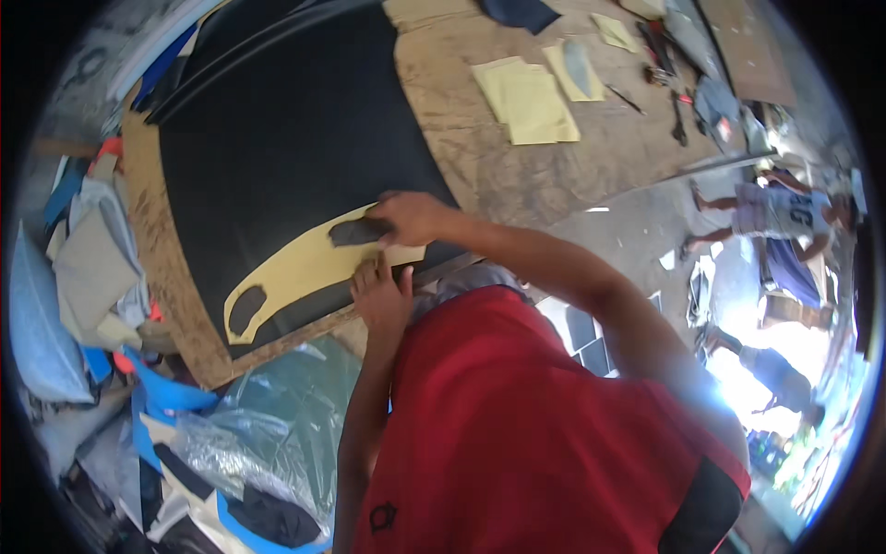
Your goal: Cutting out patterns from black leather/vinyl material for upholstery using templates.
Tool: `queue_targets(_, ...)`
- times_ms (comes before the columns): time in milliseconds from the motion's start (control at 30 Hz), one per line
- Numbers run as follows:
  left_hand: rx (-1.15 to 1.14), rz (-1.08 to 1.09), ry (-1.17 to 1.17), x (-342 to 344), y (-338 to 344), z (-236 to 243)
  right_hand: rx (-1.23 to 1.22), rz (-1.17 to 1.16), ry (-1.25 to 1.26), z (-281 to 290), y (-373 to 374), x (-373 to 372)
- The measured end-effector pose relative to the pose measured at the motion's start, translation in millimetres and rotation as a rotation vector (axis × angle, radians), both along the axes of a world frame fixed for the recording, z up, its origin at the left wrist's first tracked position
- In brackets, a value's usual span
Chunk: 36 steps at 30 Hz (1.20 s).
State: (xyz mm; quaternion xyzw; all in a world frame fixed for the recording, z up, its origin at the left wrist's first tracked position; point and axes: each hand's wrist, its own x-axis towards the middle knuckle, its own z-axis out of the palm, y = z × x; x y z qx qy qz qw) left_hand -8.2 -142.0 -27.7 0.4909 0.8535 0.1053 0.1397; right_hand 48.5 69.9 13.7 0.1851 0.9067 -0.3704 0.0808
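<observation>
A long curved yellow pattern piece (305,254) lies on a black sheet of material (286,138) near the table's front edge. Two dark patches show on it, one at its left end and one by my right hand (411,220). Whether they are openings or separate pieces I cannot tell. My right hand bends over the pattern's right part, its fingers drawn together at the dark patch; what they hold, if anything, is hidden. Just nearer to me, my left hand (381,294) rests with outstretched fingers on the pattern's lower edge.
On the wooden table (443,102), yellow sheets (535,102) and several hand tools (678,115) lie to the right. Fabric scraps (97,258) pile up at left. Clear plastic sheeting (295,415) is below the table edge. Two people are in the background at right.
</observation>
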Motion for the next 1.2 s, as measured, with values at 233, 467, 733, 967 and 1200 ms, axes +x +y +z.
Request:
queue_targets(233, 0.168, -0.339, 0.156, -13, -15, 7, 0.512, -0.1, 0.046, -52, -47, -11)
queue_targets(467, 0.073, -0.235, -0.118, -29, 12, 21, 0.525, -0.216, 0.252, -48, -28, 36)
queue_targets(733, 0.045, -0.463, -0.084, -49, 67, 13, 0.658, -1.153, 0.511, -49, 96, 235)
queue_targets(967, -0.085, -0.414, -0.143, -43, 98, 32, 0.877, -1.725, 0.192, -73, 297, 462)
queue_targets(1200, -0.188, -0.398, -0.156, -28, 130, 34, 0.83, -1.73, 0.052, -91, 393, 572)
